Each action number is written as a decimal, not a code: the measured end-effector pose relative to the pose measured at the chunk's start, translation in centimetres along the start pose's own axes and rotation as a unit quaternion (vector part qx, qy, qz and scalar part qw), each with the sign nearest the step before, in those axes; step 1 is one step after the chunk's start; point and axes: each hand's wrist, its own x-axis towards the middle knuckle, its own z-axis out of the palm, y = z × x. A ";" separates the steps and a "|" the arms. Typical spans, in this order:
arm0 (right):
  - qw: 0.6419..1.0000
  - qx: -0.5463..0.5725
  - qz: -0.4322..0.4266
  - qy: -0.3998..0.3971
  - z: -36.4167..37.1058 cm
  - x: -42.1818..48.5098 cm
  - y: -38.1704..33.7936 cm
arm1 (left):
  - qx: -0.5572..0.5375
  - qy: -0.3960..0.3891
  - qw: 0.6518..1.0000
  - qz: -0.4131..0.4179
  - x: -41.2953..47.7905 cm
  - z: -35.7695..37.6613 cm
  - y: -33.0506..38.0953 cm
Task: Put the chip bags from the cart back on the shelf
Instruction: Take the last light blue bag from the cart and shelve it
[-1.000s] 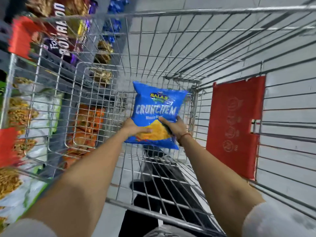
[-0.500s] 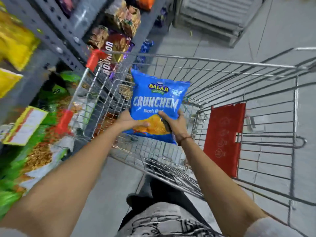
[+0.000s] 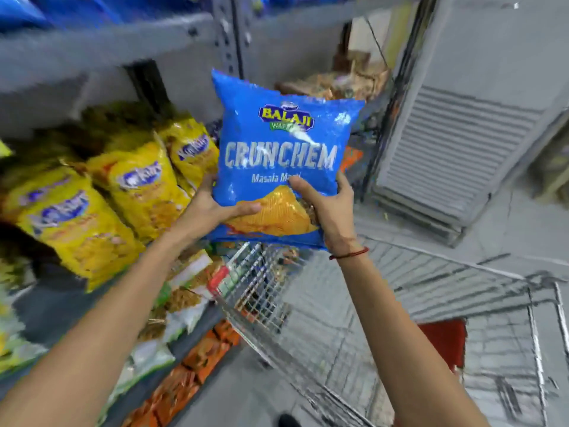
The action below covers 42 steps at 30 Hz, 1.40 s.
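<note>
A blue Crunchem chip bag point(image 3: 277, 143) is held upright in front of me, above the cart and level with the shelf. My left hand point(image 3: 212, 208) grips its lower left corner, thumb across the front. My right hand point(image 3: 326, 208) grips its lower right side. The wire cart point(image 3: 354, 318) stands below the bag at the lower right; no bags show in the part of it I can see. The grey shelf unit point(image 3: 117, 44) rises at the left, its nearest board above the bag's height.
Yellow snack bags point(image 3: 101, 204) fill the shelf level left of the bag. Green-white and orange packs point(image 3: 191, 359) line the lower levels. More blue bags point(image 3: 77, 10) lie on the top board. A grey slatted panel point(image 3: 455, 155) leans at the right.
Both hands have lifted the blue bag up out of the cart and to shelf height. My view has swung up from the cart basket to the shelves.
</note>
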 end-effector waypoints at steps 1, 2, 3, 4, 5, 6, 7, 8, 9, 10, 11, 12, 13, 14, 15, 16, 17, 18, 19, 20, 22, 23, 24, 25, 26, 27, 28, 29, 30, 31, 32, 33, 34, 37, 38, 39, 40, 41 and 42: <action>1.000 0.001 -0.017 -0.017 1.5 0.2 -1.9 | -0.004 0.016 1.000 0.020 -0.4 -1.5 1.7; 0.999 0.004 -0.034 -0.034 3.1 0.3 -3.8 | -0.010 0.029 0.999 0.037 -0.8 -3.2 3.3; 0.997 0.006 -0.051 -0.049 4.6 0.5 -5.5 | -0.023 0.038 0.998 0.054 -1.3 -4.9 4.9; 0.996 0.009 -0.067 -0.063 6.2 0.5 -7.2 | -0.034 0.051 0.996 0.071 -1.8 -6.6 6.3; 0.994 0.012 -0.082 -0.077 7.8 0.5 -8.8 | -0.039 0.066 0.993 0.089 -2.5 -8.2 7.7; 0.991 0.017 -0.096 -0.092 9.3 0.3 -10.4 | -0.041 0.083 0.990 0.111 -3.2 -9.7 9.1; 0.988 0.022 -0.110 -0.111 10.9 0.2 -11.8 | -0.043 0.101 0.986 0.126 -3.9 -11.4 10.3; 0.984 0.028 -0.122 -0.130 12.6 0.0 -13.2 | -0.045 0.121 0.981 0.143 -4.8 -12.8 11.5; 0.979 0.034 -0.133 -0.150 14.2 -0.2 -14.4 | -0.046 0.143 0.976 0.155 -5.6 -14.4 12.6; 0.974 0.043 -0.141 -0.169 15.9 -0.4 -15.6 | -0.041 0.161 0.971 0.169 -6.3 -15.9 13.5; 0.969 0.053 -0.149 -0.188 17.5 -0.7 -16.6 | -0.034 0.181 0.966 0.179 -7.2 -17.4 14.5; 0.964 0.060 -0.157 -0.205 19.2 -1.0 -17.5 | -0.023 0.199 0.962 0.186 -8.1 -19.1 15.1; 0.959 0.065 -0.165 -0.221 20.8 -1.4 -18.3 | -0.015 0.217 0.957 0.190 -9.1 -20.6 15.8; 0.954 0.071 -0.172 -0.236 22.5 -2.0 -19.1 | -0.010 0.235 0.952 0.194 -9.9 -22.2 16.2; 0.948 0.081 -0.175 -0.252 24.1 -2.4 -19.6 | -0.009 0.255 0.946 0.199 -11.0 -23.5 16.8; 0.942 0.093 -0.176 -0.270 25.8 -2.9 -20.0 | -0.002 0.274 0.940 0.202 -11.9 -25.0 17.1; 0.937 0.099 -0.175 -0.285 27.4 -3.5 -20.3 | 0.008 0.293 0.935 0.201 -12.8 -26.3 17.4; 0.934 0.101 -0.176 -0.296 28.9 -4.2 -20.7 | 0.016 0.310 0.930 0.199 -13.6 -27.6 17.6; 0.930 0.101 -0.177 -0.307 30.5 -4.6 -20.8 | 0.022 0.326 0.925 0.193 -14.4 -28.9 17.7; 0.926 0.102 -0.173 -0.319 32.1 -5.2 -20.9 | 0.028 0.341 0.921 0.187 -15.2 -30.2 17.7; 0.919 0.103 -0.160 -0.344 35.0 -6.4 -20.9 | 0.028 0.364 0.916 0.168 -16.8 -32.4 17.6; 0.917 0.100 -0.151 -0.355 36.4 -7.0 -20.9 | 0.022 0.369 0.915 0.161 -17.5 -33.4 17.5; 0.915 0.097 -0.142 -0.365 37.6 -7.7 -20.8 | 0.020 0.374 0.914 0.155 -18.1 -34.4 17.4; 0.913 0.093 -0.133 -0.375 38.8 -8.0 -20.7 | 0.018 0.383 0.912 0.148 -18.5 -35.4 17.1; 0.909 0.093 -0.126 -0.385 39.9 -8.5 -20.5 | 0.017 0.396 0.908 0.138 -18.9 -36.3 16.9; 0.906 0.092 -0.122 -0.396 41.0 -8.7 -20.3 | 0.020 0.408 0.904 0.128 -19.3 -37.3 16.6; 0.902 0.093 -0.122 -0.403 42.1 -9.0 -20.1 | 0.022 0.423 0.898 0.117 -19.5 -38.3 16.3; 0.901 0.089 -0.122 -0.407 43.2 -9.2 -19.8 | 0.027 0.435 0.894 0.106 -19.8 -39.0 16.0; 0.901 0.081 -0.122 -0.409 44.0 -9.6 -19.6 | 0.031 0.443 0.890 0.099 -20.0 -39.9 15.7; 0.902 0.075 -0.125 -0.407 44.9 -9.9 -19.5 | 0.034 0.449 0.888 0.094 -20.0 -40.6 15.4; 0.903 0.069 -0.127 -0.405 45.9 -9.9 -19.0 | 0.034 0.454 0.886 0.088 -20.0 -41.2 15.2; 0.902 0.061 -0.129 -0.408 46.7 -9.8 -18.6 | 0.031 0.459 0.884 0.081 -19.9 -41.6 14.9; 0.902 0.053 -0.129 -0.409 47.3 -9.7 -18.1 | 0.028 0.462 0.884 0.073 -19.7 -42.0 14.5; 0.899 0.036 -0.123 -0.419 48.4 -9.2 -16.6 | 0.012 0.457 0.889 0.041 -19.1 -42.7 13.4; 0.902 0.028 -0.115 -0.415 48.4 -9.2 -16.3 | 0.007 0.451 0.892 0.030 -18.8 -42.9 13.0; 0.905 0.021 -0.107 -0.411 48.2 -9.4 -16.3 | 0.002 0.446 0.895 0.023 -18.6 -43.0 12.6; 0.908 0.014 -0.097 -0.407 48.2 -9.4 -16.0 | -0.002 0.441 0.897 0.017 -18.4 -43.0 12.1; 0.909 0.008 -0.087 -0.408 48.4 -9.1 -15.4 | -0.006 0.436 0.900 0.014 -18.3 -43.1 11.8; 0.910 0.000 -0.089 -0.405 48.8 -8.8 -14.8 | -0.009 0.431 0.902 0.012 -18.2 -43.1 11.5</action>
